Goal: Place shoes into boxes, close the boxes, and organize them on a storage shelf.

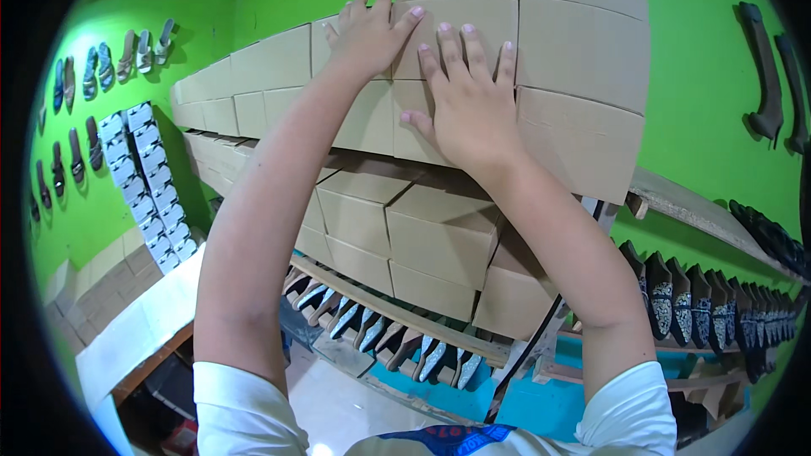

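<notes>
Brown cardboard boxes [581, 139] are stacked in rows on a shelf in front of me, higher toward the right. Both my arms reach up to them. My left hand [369, 38] is at the top edge of a box in the middle of the row, its fingers apart and partly over that edge. Just right of it, my right hand [470, 110] lies flat with spread fingers against the front of a box [414, 131]. Neither hand is wrapped round anything. The box faces behind my palms are hidden.
More cardboard boxes [351, 215] fill the shelf below. Pointed shoes [431, 359] line a lower rack, and others [701, 312] the right rack. Sandals [127, 55] hang on the green wall, near two tall stacks of white boxes [127, 169]. A wooden shelf [701, 211] juts out at right.
</notes>
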Motion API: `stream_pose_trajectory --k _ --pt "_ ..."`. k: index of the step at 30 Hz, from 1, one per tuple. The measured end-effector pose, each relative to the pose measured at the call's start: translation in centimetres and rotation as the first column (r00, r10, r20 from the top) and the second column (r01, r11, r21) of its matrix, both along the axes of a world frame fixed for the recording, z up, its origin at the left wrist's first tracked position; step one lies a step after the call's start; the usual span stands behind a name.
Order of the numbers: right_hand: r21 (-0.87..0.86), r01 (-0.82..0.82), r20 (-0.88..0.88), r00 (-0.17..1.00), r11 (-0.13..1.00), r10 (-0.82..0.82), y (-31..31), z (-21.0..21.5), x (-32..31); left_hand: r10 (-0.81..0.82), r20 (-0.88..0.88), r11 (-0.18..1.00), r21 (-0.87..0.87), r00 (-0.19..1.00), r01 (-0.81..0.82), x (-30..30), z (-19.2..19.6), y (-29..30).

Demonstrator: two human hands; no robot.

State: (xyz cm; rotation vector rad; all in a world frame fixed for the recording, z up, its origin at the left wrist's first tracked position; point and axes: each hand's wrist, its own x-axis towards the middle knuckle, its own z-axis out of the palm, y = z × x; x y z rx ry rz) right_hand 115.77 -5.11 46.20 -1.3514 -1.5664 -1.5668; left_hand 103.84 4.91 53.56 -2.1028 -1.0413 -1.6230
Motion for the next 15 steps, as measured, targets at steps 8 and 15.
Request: stream_pose_trajectory --k 8,15 --pt "-0.227 -0.263 -0.236 0.949 0.938 0.209 -7.8 -6.6 -1.8 0.129 -0.134 0.99 0.065 0.983 -0.122 -1.3 -8.2 -2.9" --pt "-0.531 -0.663 -0.41 0.746 0.528 0.525 -10.0 -19.5 -2.7 0.0 -0.428 0.986 -0.152 0.904 -0.072 -8.6 -25.2 -13.3"
